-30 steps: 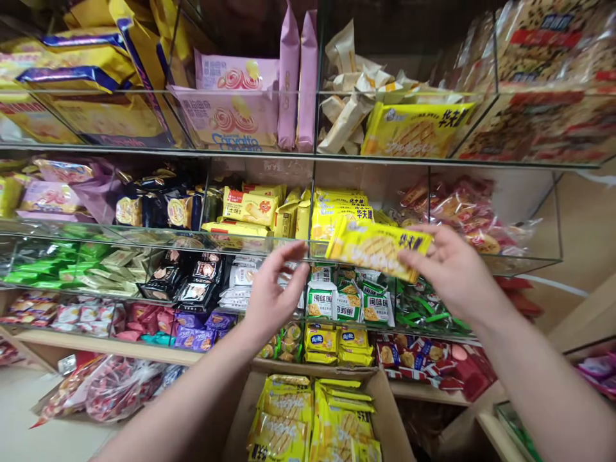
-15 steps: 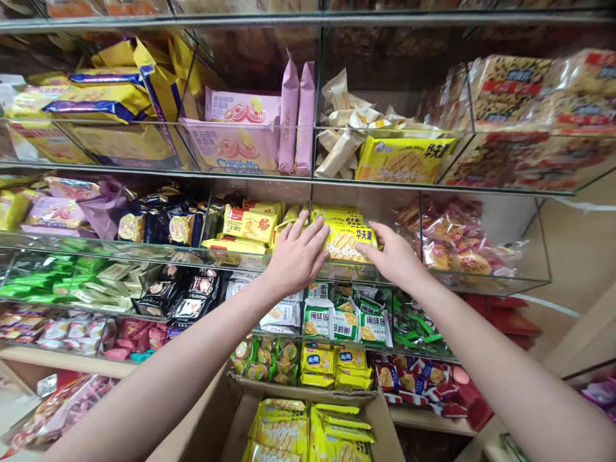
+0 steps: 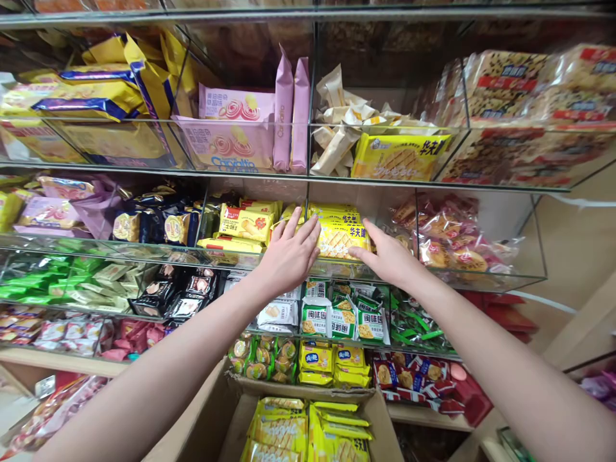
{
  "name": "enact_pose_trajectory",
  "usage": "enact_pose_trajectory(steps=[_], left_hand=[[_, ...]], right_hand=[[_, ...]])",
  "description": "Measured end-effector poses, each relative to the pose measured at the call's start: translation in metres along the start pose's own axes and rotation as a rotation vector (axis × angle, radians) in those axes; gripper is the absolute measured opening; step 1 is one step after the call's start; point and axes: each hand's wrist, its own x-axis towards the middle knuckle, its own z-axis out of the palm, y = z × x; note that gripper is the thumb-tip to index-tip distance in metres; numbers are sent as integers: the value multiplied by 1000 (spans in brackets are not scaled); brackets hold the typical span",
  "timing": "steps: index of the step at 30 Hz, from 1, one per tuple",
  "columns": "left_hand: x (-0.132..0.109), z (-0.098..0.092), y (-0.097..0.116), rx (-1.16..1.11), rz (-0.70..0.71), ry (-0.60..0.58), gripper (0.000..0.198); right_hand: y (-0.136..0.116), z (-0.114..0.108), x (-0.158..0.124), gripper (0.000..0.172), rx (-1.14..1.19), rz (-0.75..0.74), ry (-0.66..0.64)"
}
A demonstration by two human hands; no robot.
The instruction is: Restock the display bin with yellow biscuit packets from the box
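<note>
Yellow waffle biscuit packets [image 3: 341, 240] stand in a row in the middle clear shelf compartment. My left hand [image 3: 291, 251] lies at the row's left end, fingers stretched out and its thumb side near the front packet. On the right, my right hand [image 3: 387, 255] has its thumb over the front packet's lower right corner and its index finger along the right edge; its other fingers are mostly hidden. Below, an open cardboard box [image 3: 231, 410] holds more yellow waffle packets [image 3: 282, 427].
Clear dividers and front lips bound the compartments. Left of the row are yellow biscuit packets [image 3: 245, 221]; to the right, pinkish clear-wrapped snacks [image 3: 450, 234]. A yellow waffle packet [image 3: 399, 157] stands on the shelf above. Green-and-white packets [image 3: 341, 317] sit below.
The view has shifted slightly, so the shelves appear a little further left. Both hands keep their places at the two ends of the waffle packet row.
</note>
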Motion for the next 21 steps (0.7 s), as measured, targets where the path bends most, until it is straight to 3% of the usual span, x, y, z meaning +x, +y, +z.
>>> enact_pose_trajectory(steps=[9,21], left_hand=[[-9,0,3,79,27,7,48],[-16,7,15,78,65,-44,61]], right_hand=[[-2,0,-4,69,-26,-4,-41],[-2,18,-16,77,-92,-71,77]])
